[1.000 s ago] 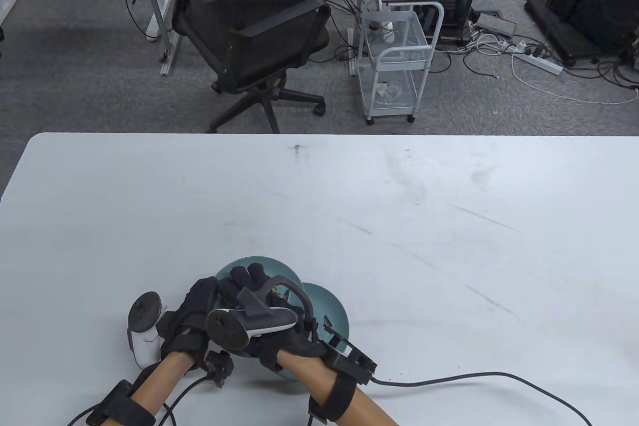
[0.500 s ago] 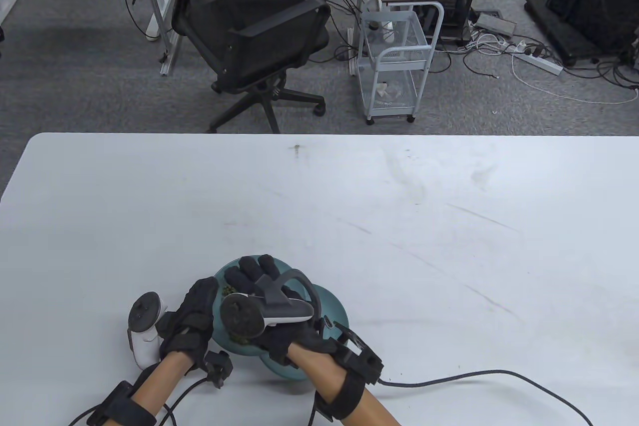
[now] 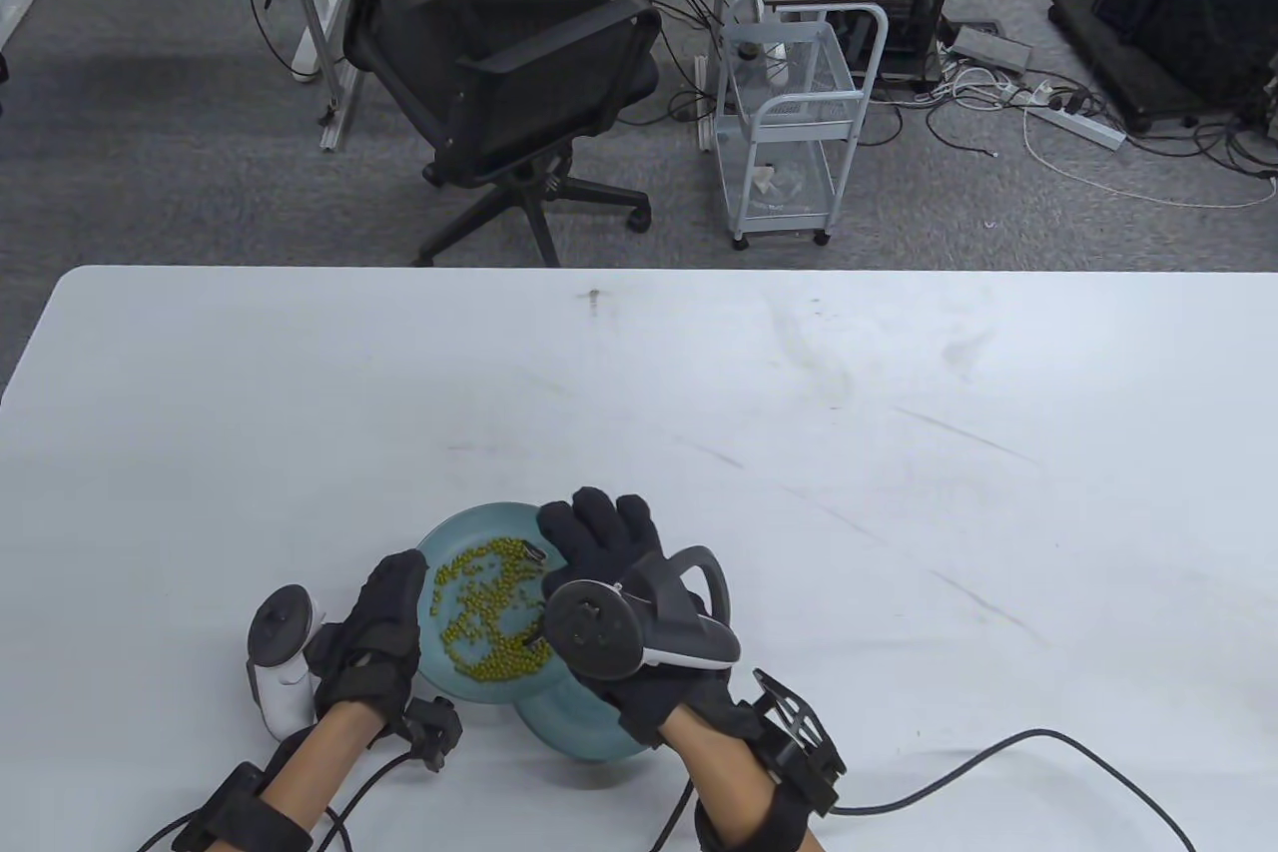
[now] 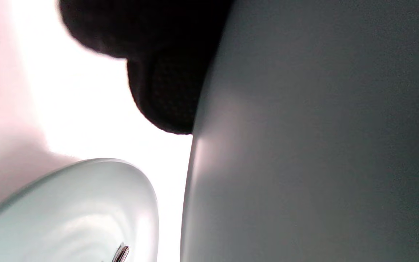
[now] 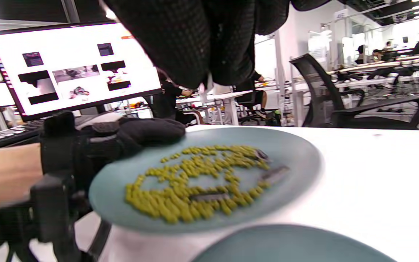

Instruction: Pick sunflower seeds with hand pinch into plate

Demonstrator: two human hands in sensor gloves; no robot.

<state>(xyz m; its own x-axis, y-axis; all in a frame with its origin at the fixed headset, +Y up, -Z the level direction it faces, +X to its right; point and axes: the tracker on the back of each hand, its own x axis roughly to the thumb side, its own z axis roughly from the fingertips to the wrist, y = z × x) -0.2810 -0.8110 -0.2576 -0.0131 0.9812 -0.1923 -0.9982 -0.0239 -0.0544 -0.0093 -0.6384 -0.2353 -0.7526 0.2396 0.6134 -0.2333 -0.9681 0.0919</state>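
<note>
A teal plate (image 3: 444, 542) holds many green beans (image 3: 489, 607) and a few dark sunflower seeds (image 5: 275, 174). My left hand (image 3: 404, 582) grips its left rim, thumb on top (image 5: 147, 133); the left wrist view shows the plate's underside (image 4: 304, 145). A second teal plate (image 3: 579, 727) lies partly under it, nearer me, and shows in the right wrist view (image 5: 289, 243). My right hand (image 3: 599, 532) hovers over the bean plate's right edge, its fingertips (image 5: 180, 54) bunched together. Anything between them is hidden.
The white table (image 3: 799, 413) stretches far and right of the plates. A cable (image 3: 978, 772) trails right from my right wrist. A white tracker (image 3: 280, 652) sits on my left hand. A chair (image 3: 499, 73) and a wire cart (image 3: 789, 123) stand beyond the table.
My right hand has lifted off the bean plate and moved right, uncovering the beans and seeds. My left hand keeps its grip on the plate's rim.
</note>
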